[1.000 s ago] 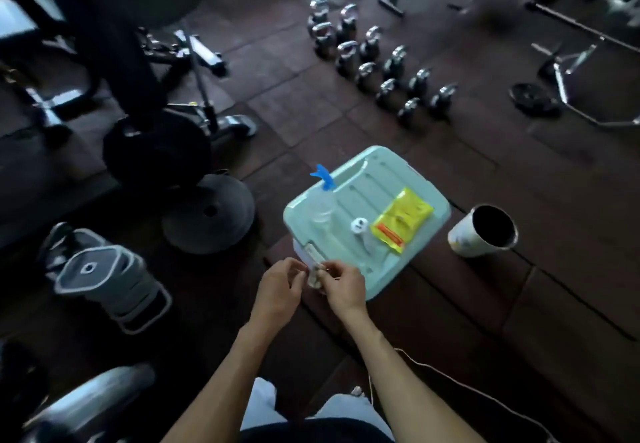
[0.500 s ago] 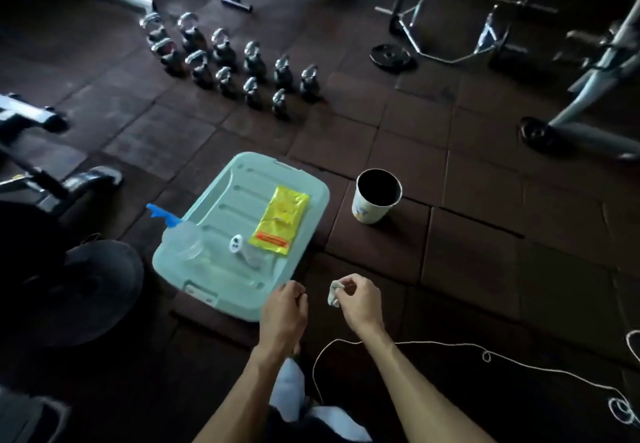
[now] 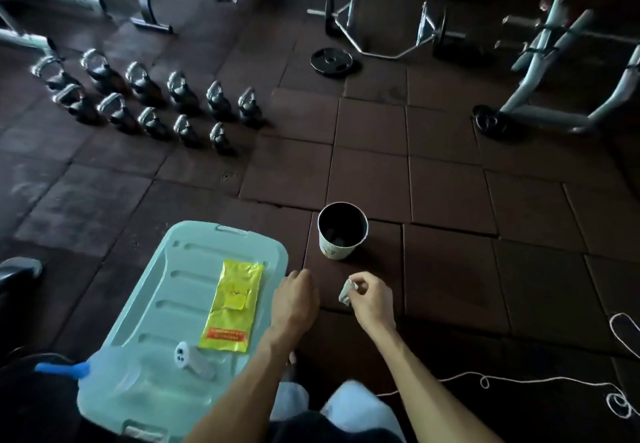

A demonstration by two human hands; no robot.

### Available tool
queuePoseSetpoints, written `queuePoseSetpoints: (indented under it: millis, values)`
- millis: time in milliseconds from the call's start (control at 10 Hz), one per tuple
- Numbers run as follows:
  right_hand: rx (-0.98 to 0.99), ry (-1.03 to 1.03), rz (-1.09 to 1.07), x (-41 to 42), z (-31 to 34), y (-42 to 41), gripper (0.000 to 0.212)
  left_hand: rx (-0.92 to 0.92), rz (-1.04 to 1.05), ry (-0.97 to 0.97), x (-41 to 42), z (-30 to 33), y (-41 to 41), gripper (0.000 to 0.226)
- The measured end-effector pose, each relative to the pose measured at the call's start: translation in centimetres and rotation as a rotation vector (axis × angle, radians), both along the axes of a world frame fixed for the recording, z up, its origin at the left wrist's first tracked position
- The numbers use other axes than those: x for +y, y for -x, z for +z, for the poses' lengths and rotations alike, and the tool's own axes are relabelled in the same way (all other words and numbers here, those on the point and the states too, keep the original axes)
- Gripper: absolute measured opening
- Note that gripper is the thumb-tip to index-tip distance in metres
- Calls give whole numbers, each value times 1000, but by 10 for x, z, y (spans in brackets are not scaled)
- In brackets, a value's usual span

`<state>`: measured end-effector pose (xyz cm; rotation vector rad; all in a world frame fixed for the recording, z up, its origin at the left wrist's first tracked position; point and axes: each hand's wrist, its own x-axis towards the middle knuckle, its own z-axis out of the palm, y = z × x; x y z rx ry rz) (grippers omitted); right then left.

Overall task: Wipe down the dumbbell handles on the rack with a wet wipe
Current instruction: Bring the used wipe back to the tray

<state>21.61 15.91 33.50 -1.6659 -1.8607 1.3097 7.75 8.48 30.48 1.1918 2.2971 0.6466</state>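
Just right hand (image 3: 372, 298) fingers (image 3: 360, 285) pinching a crumpled wet wipe (image 3: 346, 293).

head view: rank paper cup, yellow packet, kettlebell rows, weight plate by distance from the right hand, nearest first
From the right hand, which pinches a crumpled wipe:
1. Paper cup, just ahead on the floor.
2. Yellow packet, to the left on the bin lid.
3. Kettlebell rows, far ahead-left.
4. Weight plate, far ahead, lying flat. Items 3 and 4 are close to call.

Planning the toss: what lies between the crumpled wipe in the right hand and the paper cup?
Nothing visible. The right hand pinches the wipe just short of the cup; only bare floor tile lies between them.
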Motion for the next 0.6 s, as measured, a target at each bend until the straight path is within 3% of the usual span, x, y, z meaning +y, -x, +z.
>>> queuePoseSetpoints:
  millis: [200, 400, 600]
  values:
    - [2, -33, -7, 106, -1, 34, 14, 34, -58, 72, 108, 9, 38, 11]
    - [-85, -55, 52, 227, -35, 65, 11, 5, -26, 93, 210, -8, 67, 37]
    - [-186, -3, 190, 325, -78, 87, 11, -42, 139, 214, 303, -34, 72, 19]
